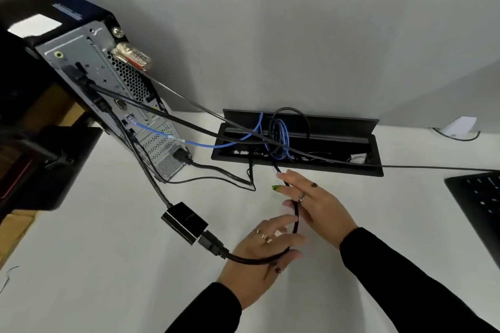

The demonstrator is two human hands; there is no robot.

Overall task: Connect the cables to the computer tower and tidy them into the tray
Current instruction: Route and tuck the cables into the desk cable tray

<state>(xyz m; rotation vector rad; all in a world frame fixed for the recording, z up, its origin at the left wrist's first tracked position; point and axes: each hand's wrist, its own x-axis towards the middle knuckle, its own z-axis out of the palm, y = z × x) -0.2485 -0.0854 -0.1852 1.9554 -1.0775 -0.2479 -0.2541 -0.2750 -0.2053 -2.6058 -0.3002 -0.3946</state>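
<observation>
The computer tower (89, 67) stands at the left with its rear panel facing me and several cables plugged in. A blue cable (205, 144) and black cables run from it into the open black cable tray (376, 167) set in the desk. A black adapter box (185, 223) lies on the desk, and a thick black cable (254, 261) leaves its plug. My left hand (259, 257) grips that cable near the plug. My right hand (311, 203) holds the same cable further along, where it climbs toward the tray.
A grey partition (297, 48) rises right behind the tray. A black keyboard (479, 197) sits at the right edge. A thin black wire (216, 180) loops on the white desk (108, 265) between tower and tray. A dark monitor stand (40, 159) is at the far left.
</observation>
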